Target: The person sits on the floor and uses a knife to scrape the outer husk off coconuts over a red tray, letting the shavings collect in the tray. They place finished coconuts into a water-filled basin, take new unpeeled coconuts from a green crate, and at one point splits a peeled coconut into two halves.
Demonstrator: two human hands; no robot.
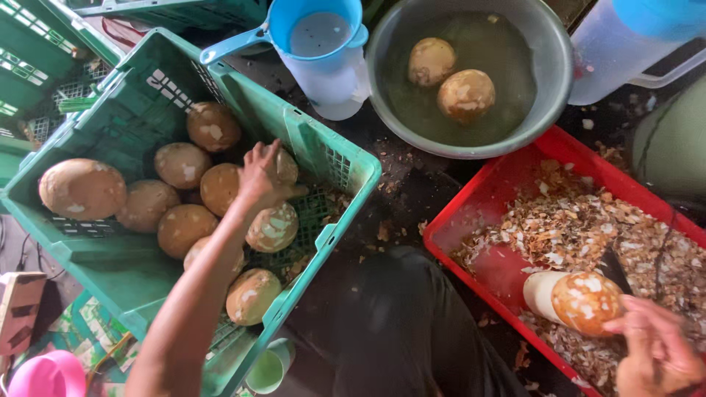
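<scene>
While left hand [259, 175] reaches crate [110, 257], two coconuts [465, 95] soak.

We spot white printed markings [168, 85] on the inner wall of the green plastic crate [323, 158], upper left, blocky shapes. More white printed marks [16, 65] run along the rim of a second green crate [44, 44] at far left. A printed green-and-white sheet or pack [87, 329] lies bottom left, partly hidden. We see no screens or signs.
</scene>
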